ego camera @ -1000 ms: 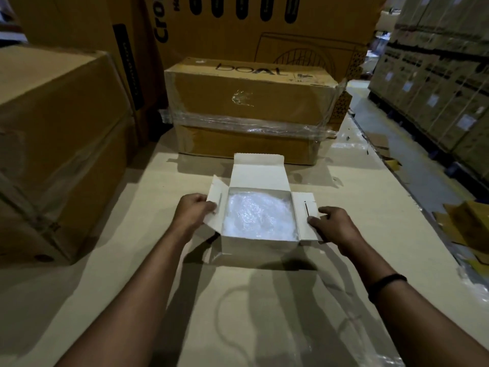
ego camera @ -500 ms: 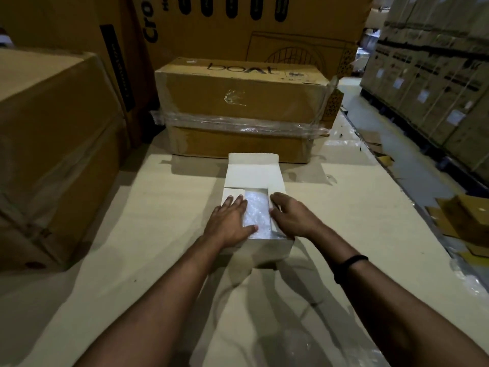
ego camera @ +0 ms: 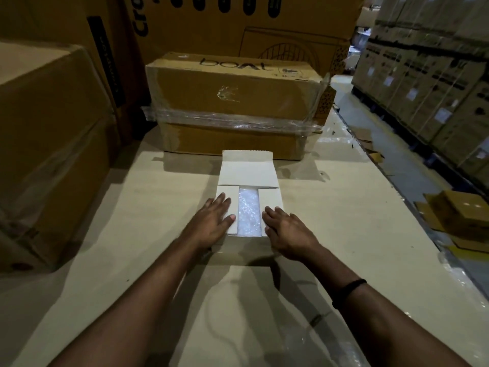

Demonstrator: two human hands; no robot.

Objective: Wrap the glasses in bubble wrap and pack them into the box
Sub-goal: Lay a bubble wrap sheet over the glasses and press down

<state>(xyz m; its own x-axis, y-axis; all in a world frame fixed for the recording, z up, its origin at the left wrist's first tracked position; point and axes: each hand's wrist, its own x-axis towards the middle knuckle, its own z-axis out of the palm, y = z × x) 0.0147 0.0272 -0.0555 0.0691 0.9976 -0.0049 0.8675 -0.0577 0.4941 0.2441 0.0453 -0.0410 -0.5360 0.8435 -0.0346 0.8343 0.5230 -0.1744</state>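
A small white cardboard box (ego camera: 248, 170) stands in the middle of the table, its back lid flap still raised and leaning away. Both side flaps are folded down over the opening. Between them a strip of bubble wrap (ego camera: 248, 213) shows; whatever it wraps is hidden. My left hand (ego camera: 211, 221) lies flat with straight fingers on the left flap. My right hand (ego camera: 287, 229) presses flat on the right flap and the box's near right corner.
A taped brown carton (ego camera: 232, 104) sits right behind the white box. A large carton (ego camera: 50, 144) fills the left side. The beige table (ego camera: 132, 234) drops off at the right, with stacked cartons (ego camera: 434, 83) and a small brown box (ego camera: 460, 210) beyond.
The side flaps, open a second ago with a hand on each, have been folded inward. My hands now lie flat on them, slightly nearer than half a second ago.
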